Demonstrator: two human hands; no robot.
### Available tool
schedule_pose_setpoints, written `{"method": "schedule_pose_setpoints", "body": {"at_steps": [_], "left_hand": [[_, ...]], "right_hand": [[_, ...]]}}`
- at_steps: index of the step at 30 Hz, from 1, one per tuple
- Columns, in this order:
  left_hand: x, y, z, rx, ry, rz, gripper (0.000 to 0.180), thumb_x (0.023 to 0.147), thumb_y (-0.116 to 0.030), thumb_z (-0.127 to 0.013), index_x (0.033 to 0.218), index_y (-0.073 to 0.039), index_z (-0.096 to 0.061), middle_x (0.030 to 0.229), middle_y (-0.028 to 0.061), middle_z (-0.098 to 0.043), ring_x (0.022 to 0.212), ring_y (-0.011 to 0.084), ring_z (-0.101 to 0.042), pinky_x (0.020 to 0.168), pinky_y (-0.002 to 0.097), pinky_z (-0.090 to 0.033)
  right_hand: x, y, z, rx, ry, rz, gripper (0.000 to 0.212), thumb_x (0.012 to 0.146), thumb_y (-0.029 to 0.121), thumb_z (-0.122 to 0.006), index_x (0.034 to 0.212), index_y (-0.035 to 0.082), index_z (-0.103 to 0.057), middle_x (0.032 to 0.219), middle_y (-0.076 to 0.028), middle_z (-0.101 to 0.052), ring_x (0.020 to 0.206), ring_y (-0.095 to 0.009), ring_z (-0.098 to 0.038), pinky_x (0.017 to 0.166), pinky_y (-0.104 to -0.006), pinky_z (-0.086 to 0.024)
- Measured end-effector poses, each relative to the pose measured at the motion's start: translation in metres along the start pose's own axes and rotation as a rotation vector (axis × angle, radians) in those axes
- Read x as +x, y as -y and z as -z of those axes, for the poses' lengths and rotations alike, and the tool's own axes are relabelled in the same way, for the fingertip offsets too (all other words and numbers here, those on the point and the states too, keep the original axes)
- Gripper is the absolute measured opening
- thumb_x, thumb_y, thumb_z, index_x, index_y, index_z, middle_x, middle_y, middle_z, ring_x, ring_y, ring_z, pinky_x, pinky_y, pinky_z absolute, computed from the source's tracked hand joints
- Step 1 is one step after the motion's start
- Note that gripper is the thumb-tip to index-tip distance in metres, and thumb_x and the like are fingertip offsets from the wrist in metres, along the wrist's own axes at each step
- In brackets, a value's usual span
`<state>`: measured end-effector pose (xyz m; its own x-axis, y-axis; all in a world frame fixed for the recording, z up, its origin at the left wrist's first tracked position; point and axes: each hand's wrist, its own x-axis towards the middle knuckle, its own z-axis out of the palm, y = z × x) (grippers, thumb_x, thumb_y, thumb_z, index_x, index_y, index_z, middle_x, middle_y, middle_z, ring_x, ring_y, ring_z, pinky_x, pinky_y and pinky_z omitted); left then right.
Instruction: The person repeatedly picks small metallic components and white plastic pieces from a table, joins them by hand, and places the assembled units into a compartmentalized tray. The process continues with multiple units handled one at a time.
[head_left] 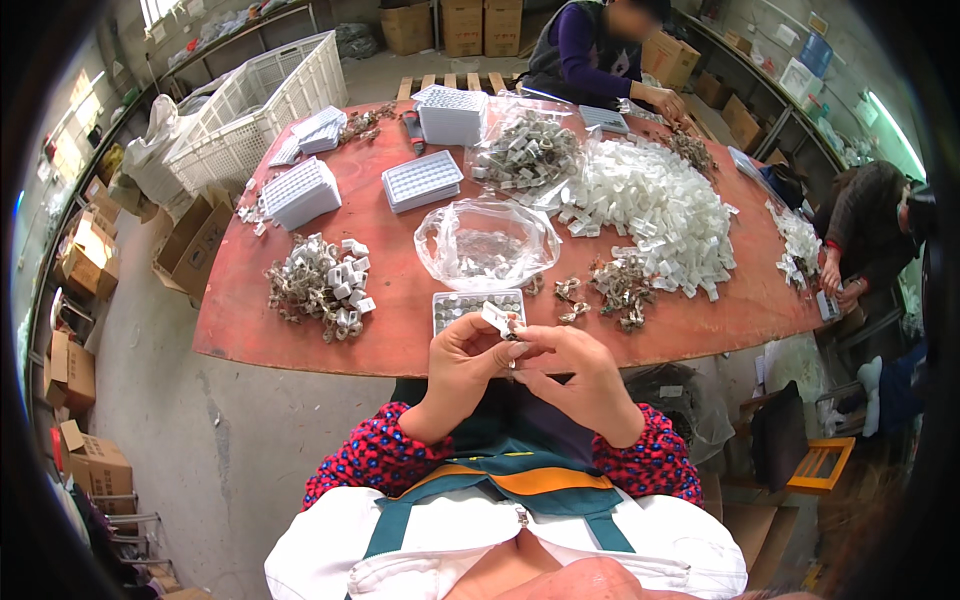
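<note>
Close to the table's near edge, my left hand (452,365) pinches a small white plastic piece (496,318) between thumb and fingers. My right hand (580,378) meets it there, its fingertips closed on a small metal part (514,338) at the piece's lower end; the fingers partly hide this part. Just behind my hands sits a white tray (437,318) with rows of round greyish parts. Beyond it lies a clear plastic bag (430,245), mouth open, with small pieces inside. Small piles of brownish metal clips (622,292) rest to its right.
A big heap of white plastic pieces (650,205) covers the table's (380,340) right side. Left lie a mixed pile (318,285) and stacked white trays (300,195). A bag of pieces (528,150) lies behind. Two people work at the far side (575,50) and right (865,220).
</note>
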<state>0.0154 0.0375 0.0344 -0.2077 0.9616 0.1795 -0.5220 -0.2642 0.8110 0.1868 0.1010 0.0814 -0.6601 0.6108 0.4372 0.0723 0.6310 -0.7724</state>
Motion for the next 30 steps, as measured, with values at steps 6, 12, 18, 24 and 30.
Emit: {"method": "schedule_pose_setpoints", "body": {"at_steps": [6, 12, 18, 24, 30], "left_hand": [[-0.003, -0.007, -0.003, 0.054, -0.038, 0.024, 0.031, 0.095, -0.005, -0.071, 0.124, 0.003, -0.063, 0.107, 0.0078, -0.071, 0.095, 0.0132, -0.07, 0.08, 0.027, -0.061], [-0.005, -0.009, 0.009, -0.011, 0.015, 0.099, 0.034, 0.096, -0.007, -0.07, 0.127, 0.004, -0.062, 0.109, 0.0088, -0.071, 0.096, 0.0151, -0.07, 0.083, 0.0313, -0.061], [-0.004, -0.007, 0.016, -0.057, -0.041, 0.159, 0.036, 0.097, -0.009, -0.069, 0.129, 0.003, -0.061, 0.111, 0.0112, -0.071, 0.099, 0.0201, -0.072, 0.087, 0.0358, -0.062], [-0.01, -0.004, 0.024, -0.134, -0.06, 0.136, 0.037, 0.095, -0.009, -0.071, 0.128, 0.001, -0.062, 0.113, 0.0126, -0.071, 0.101, 0.0215, -0.071, 0.087, 0.0389, -0.063], [-0.01, -0.005, 0.029, -0.075, -0.059, 0.107, 0.029, 0.094, -0.008, -0.072, 0.121, 0.001, -0.065, 0.11, 0.012, -0.071, 0.097, 0.0205, -0.072, 0.085, 0.0379, -0.064]], "right_hand": [[-0.006, -0.007, -0.024, 0.259, -0.051, -0.144, 0.035, 0.092, 0.003, -0.069, 0.124, 0.002, -0.056, 0.102, -0.011, -0.067, 0.091, -0.014, -0.067, 0.074, -0.0277, -0.056], [0.01, -0.015, -0.005, 0.071, -0.127, -0.029, 0.024, 0.095, 0.005, -0.068, 0.118, 0.002, -0.063, 0.101, -0.005, -0.064, 0.094, -0.013, -0.063, 0.078, -0.0258, -0.052], [0.013, -0.019, 0.017, 0.13, -0.111, -0.205, 0.011, 0.098, 0.004, -0.065, 0.108, -0.001, -0.066, 0.094, 0.0, -0.062, 0.078, -0.005, -0.057, 0.069, -0.0201, -0.046], [0.002, -0.022, -0.007, 0.232, 0.018, -0.256, 0.013, 0.092, 0.009, -0.073, 0.103, 0.002, -0.07, 0.096, -0.003, -0.065, 0.077, -0.01, -0.056, 0.064, -0.0236, -0.046], [0.005, -0.026, -0.03, 0.234, 0.042, -0.16, 0.015, 0.092, 0.009, -0.073, 0.105, 0.001, -0.07, 0.1, -0.005, -0.066, 0.085, -0.014, -0.06, 0.067, -0.0247, -0.049]]}}
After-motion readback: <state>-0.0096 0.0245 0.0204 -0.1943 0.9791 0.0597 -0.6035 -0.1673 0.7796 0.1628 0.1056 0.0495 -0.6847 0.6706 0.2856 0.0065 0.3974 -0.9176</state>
